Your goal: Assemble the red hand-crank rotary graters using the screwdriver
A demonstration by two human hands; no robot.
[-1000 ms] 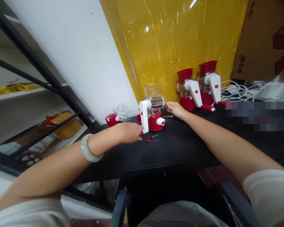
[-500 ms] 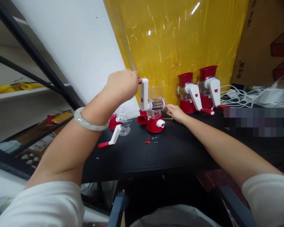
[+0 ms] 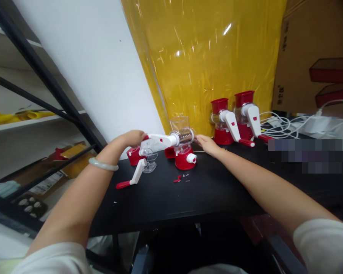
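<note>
A rotary drum grater [image 3: 184, 137] with a red base and a clear hopper stands upright on the black table. My left hand [image 3: 133, 137] is closed around the red knob of its white crank handle [image 3: 165, 140], which points left and lies nearly level. With fingers pinched, my right hand [image 3: 207, 144] holds the right end of the grater at its metal drum; the fingertips are partly hidden. In front of the base lie a small red piece [image 3: 177, 179] and several tiny pale bits [image 3: 187, 180].
Left of the grater is another, partly dismantled one [image 3: 135, 155], with a loose crank [image 3: 137, 172] before it. Two assembled graters [image 3: 223, 123] stand at the right, beside white cables [image 3: 286, 123]. A yellow plastic sheet [image 3: 205, 53] hangs behind; a black-framed shelf [image 3: 42, 72] is at left.
My left hand has swung the crank from pointing up to pointing left, coming down and leftward with it. My right hand stays at the drum end. The whole view has shifted slightly.
</note>
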